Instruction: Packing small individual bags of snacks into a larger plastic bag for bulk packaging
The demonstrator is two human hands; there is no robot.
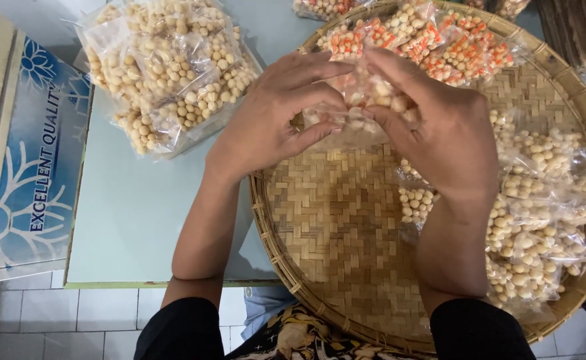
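My left hand [273, 117] and my right hand [433, 127] meet above the far part of a round woven bamboo tray [336, 227]. Both pinch one small clear plastic bag of pale round snack balls [366, 100], holding it between the fingertips. Several more small bags of the same pale balls [539, 220] lie in the tray's right half, partly hidden under my right forearm. Small bags of orange-and-white pieces [453, 47] lie at the tray's far edge.
A heap of filled clear bags of pale balls [173, 67] sits on the pale green table [133, 207] at the far left. A blue and white box [33, 160] stands at the left edge. White floor tiles [73, 320] show below.
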